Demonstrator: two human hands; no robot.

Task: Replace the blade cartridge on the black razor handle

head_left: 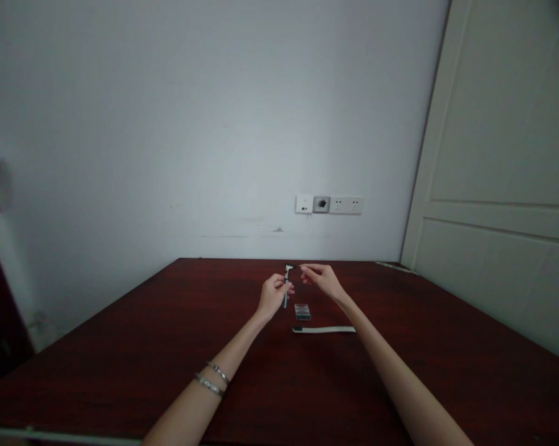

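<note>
My left hand (273,293) is closed around the handle of a slim silver otoscope (286,286), which stands nearly upright above the table. Its head points right and ends in a small black tip (294,267). At that tip, the thumb and forefinger of my right hand (322,280) are pinched together; the exact contact is too small to see clearly. Below the hands lies a small clear flat case (302,311) with dark and reddish contents. A pale strip with a dark end (325,330) lies nearer to me, its right end hidden behind my right forearm.
The dark red wooden table (158,347) reaches back to a white wall with a row of sockets (337,205). A pale thin strip (397,268) lies at the table's back right edge. A cream panelled door (497,260) borders the right side.
</note>
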